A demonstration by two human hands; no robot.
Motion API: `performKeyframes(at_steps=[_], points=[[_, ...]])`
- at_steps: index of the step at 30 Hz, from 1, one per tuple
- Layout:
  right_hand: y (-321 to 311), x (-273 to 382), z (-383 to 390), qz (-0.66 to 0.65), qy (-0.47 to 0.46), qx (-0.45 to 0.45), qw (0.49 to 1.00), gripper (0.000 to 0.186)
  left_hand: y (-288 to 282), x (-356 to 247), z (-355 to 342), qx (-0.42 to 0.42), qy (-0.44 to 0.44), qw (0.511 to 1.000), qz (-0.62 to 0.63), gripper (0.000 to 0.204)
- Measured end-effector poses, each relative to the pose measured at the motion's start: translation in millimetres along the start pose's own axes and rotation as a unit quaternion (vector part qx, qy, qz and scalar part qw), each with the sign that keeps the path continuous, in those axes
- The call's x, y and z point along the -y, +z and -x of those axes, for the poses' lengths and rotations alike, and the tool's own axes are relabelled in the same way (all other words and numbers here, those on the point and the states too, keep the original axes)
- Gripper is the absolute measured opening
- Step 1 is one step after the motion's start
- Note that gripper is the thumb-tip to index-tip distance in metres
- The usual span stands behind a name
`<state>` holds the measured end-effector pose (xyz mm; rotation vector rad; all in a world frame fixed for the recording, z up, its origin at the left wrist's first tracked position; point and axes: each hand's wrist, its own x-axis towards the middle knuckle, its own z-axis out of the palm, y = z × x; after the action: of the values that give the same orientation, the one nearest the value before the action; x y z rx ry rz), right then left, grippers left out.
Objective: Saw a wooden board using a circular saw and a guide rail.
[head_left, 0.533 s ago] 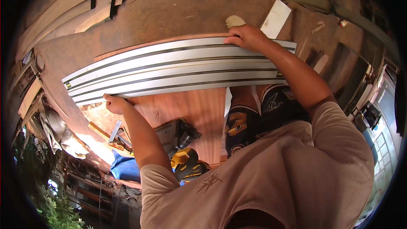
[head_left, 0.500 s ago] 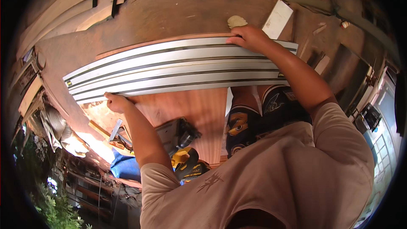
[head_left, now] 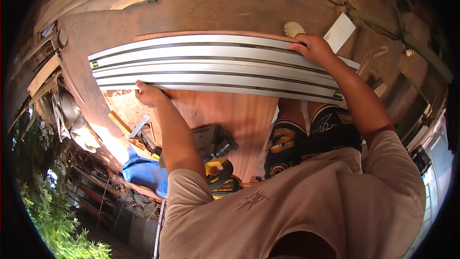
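Clamping the slotted metal guide rail [head_left: 215, 65] toward opposite ends, left hand [head_left: 150, 95] on near edge, right hand [head_left: 314, 50] on far edge, likely against twisting. Held over the wooden panel [head_left: 229, 111], along its far edge.

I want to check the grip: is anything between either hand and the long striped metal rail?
Nothing visible: the left hand is at the striped rail's near edge, and the right hand is at its far edge. The beige ribbed object lies just beyond the right hand, not between.
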<state>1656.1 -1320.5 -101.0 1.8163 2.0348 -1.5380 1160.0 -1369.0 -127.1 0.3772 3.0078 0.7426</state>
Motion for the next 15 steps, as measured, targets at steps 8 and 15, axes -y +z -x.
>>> performKeyframes(at_steps=[8, 15], points=[[0.9, -1.1, -1.8, -0.011, -0.018, -0.002, 1.0, 0.035, -1.2, 2.0, 1.5, 0.001, 0.022, 0.999, 0.04, 0.039], [1.2, -0.3, -1.1, -0.028, -0.022, -0.008, 0.999, 0.034, 1.5, 9.2, -3.8, 0.005, 0.031, 0.997, 0.065, 0.039]])
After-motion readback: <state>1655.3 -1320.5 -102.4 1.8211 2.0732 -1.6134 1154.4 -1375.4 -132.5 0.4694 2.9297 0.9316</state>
